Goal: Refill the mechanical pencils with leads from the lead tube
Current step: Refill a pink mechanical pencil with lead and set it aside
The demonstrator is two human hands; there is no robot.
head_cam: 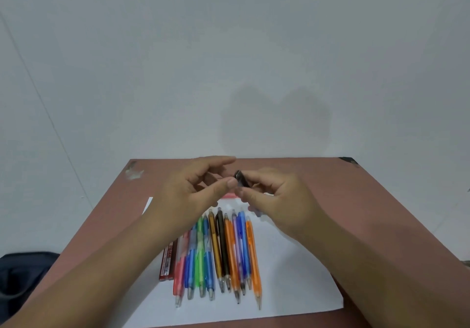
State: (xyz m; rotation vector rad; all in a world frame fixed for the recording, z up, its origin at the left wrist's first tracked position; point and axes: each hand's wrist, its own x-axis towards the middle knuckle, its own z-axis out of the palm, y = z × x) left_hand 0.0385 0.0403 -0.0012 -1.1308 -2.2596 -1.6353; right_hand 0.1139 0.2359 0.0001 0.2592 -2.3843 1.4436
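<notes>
Several coloured mechanical pencils (pixel 223 254) lie side by side on a white sheet (pixel 292 271), tips toward me. Red lead tubes (pixel 167 261) lie at the left of the row, partly under my left forearm. My right hand (pixel 274 200) holds a small dark lead tube (pixel 240 179) above the pencils' far ends. My left hand (pixel 193 190) is beside it, thumb and forefinger pinching at the tube's top end. Whether a lead is between the fingers cannot be made out.
The brown table (pixel 356 200) stands against a pale wall. A red-edged clear pouch (pixel 230 196) lies under my hands. A dark bag (pixel 23 276) sits on the floor at the left. The table's far corners show chipped spots (pixel 133 172).
</notes>
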